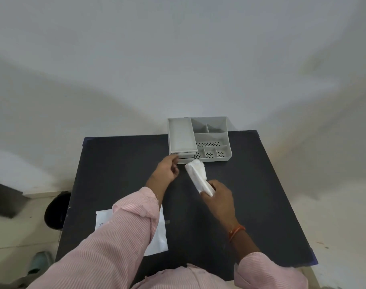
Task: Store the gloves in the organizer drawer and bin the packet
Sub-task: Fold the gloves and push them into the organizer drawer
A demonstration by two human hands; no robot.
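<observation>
Across the dark counter (250, 195), which is taking up most of the lower view, plenty of bare surface is lying open to the right and in front of the grey organizer (211, 140), which is sitting at the far edge against the pale wall. Its left-hand stack of drawers (185, 158) is facing the person, and the top tray is showing nothing inside. Below the counter's left edge a dark round bin (57, 211) is standing on the floor, well apart from the organizer. Near the front-left of the counter the flat white packet (159, 236) is lying, partly hidden under the pink sleeve (123, 232).

The step in hand looks to be opening a drawer: the left hand (166, 170) is reaching to the drawer fronts, its fingers (174, 158) curled at the corner, though whether they are actually pinching a pull I cannot tell. The right hand (217, 195) is gripping the folded white gloves (196, 176) by their near end, holding them just in front of the drawers.

Next, I judge, the drawer needs sliding toward the person, so the gloves must stay clear of its path, then go in folded. The packet is waiting for the bin afterward.
</observation>
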